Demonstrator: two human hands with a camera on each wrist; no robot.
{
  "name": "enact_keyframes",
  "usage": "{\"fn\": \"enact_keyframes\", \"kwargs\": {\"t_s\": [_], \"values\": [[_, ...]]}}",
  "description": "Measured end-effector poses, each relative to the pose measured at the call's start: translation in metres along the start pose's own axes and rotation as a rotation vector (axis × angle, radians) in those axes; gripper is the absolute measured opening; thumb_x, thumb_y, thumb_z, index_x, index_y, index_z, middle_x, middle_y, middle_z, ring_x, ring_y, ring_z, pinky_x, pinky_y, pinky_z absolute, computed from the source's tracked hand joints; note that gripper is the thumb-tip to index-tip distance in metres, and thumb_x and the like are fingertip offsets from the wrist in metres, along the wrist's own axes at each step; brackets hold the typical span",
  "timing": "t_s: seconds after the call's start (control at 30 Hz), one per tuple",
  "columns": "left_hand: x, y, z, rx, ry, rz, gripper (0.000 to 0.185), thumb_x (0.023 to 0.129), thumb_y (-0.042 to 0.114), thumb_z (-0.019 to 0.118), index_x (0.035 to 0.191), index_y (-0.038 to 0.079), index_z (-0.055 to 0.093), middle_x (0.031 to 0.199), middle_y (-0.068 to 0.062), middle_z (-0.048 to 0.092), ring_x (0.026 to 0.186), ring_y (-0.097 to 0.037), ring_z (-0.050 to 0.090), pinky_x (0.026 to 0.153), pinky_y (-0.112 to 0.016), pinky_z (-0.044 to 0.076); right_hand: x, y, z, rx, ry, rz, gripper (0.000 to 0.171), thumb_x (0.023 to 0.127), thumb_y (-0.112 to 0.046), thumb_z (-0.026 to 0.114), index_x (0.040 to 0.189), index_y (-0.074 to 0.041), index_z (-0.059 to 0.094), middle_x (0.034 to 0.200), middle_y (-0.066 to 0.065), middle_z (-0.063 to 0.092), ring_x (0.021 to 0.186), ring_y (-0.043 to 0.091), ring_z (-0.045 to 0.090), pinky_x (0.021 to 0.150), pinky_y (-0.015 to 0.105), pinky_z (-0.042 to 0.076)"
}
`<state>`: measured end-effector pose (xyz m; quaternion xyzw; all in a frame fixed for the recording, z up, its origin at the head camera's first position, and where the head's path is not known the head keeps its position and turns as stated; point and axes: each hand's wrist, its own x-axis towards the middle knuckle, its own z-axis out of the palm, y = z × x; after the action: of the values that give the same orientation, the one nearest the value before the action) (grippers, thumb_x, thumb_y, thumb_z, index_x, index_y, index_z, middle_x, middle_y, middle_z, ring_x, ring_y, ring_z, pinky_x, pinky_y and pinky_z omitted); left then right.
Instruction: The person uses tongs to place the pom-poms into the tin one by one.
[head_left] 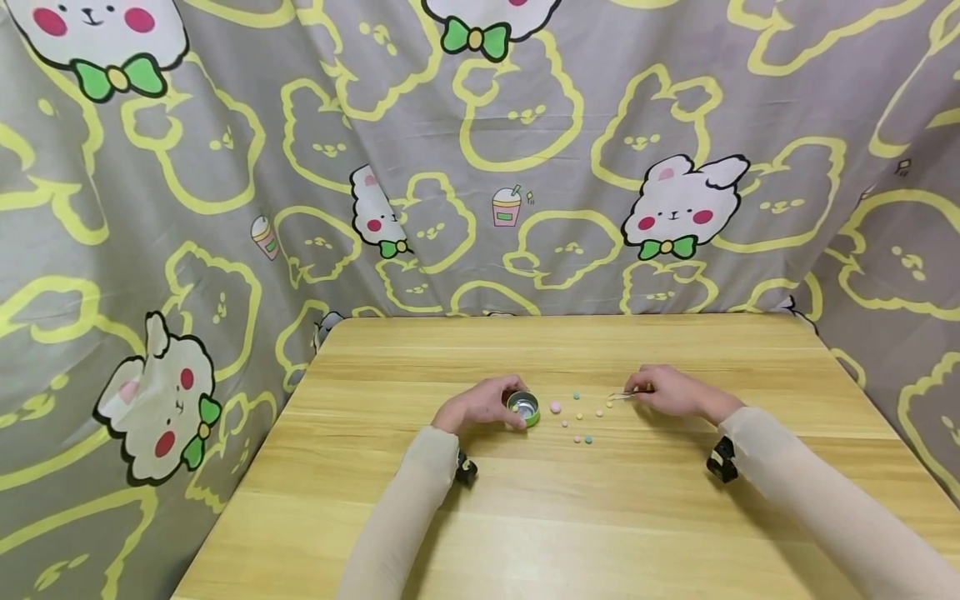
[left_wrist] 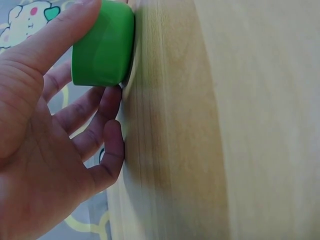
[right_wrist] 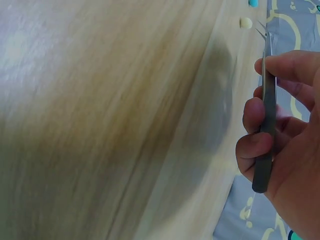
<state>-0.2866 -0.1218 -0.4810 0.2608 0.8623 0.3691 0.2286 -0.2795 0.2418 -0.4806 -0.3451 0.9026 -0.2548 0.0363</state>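
My left hand (head_left: 487,402) holds a small round green tin (head_left: 533,420) on the table, its open top facing up. The left wrist view shows the thumb on one side of the green tin (left_wrist: 102,47) and fingers around the other. My right hand (head_left: 672,392) grips metal tweezers (right_wrist: 268,105). Their tips are apart, close to a pale yellow bead (right_wrist: 245,23); nothing shows between them. Between the hands lie several small pastel beads, among them a larger pink bead (head_left: 556,407), a teal bead (head_left: 576,396) and a yellow bead (head_left: 610,405).
The wooden table (head_left: 480,525) carries all of this. A grey curtain (head_left: 540,250) with yellow outlines and white cartoon animals hangs behind and at both sides. A black wrist device (head_left: 722,461) is on the right forearm, another wrist device (head_left: 466,469) on the left.
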Motion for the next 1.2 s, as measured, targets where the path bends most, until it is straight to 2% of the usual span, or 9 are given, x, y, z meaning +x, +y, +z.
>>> {"fn": "enact_keyframes", "kwargs": {"t_s": [0.1,0.57,1.2], "values": [[-0.0002,0.0002,-0.0004,0.007,0.002,0.002,0.046,0.074,0.022,0.083,0.111,0.018,0.057,0.105,0.003,0.061,0.096,-0.011,0.055,0.087,-0.029,0.043,0.0002,0.0017,0.0024,-0.005,0.012,-0.011,0.010,0.087,-0.007,0.064,0.094,-0.010,0.070,0.081,-0.006,0.054,0.068,0.010,0.047,0.060,0.029,0.040],[-0.0013,0.0009,-0.0003,-0.006,0.008,-0.001,0.046,0.073,0.020,0.083,0.111,0.016,0.057,0.104,0.001,0.062,0.095,-0.012,0.055,0.087,-0.029,0.043,0.0006,-0.0041,0.0034,-0.004,-0.031,0.061,0.011,0.088,-0.008,0.063,0.096,-0.012,0.070,0.084,-0.004,0.056,0.069,0.010,0.047,0.062,0.029,0.040],[0.0001,0.0004,-0.0007,0.021,0.007,-0.004,0.045,0.073,0.022,0.083,0.110,0.020,0.057,0.105,0.001,0.062,0.096,-0.012,0.056,0.086,-0.029,0.043,0.0007,0.0028,0.0066,-0.048,-0.016,0.011,0.012,0.088,-0.006,0.062,0.096,-0.010,0.071,0.086,-0.006,0.059,0.079,0.011,0.054,0.070,0.035,0.045]]}}
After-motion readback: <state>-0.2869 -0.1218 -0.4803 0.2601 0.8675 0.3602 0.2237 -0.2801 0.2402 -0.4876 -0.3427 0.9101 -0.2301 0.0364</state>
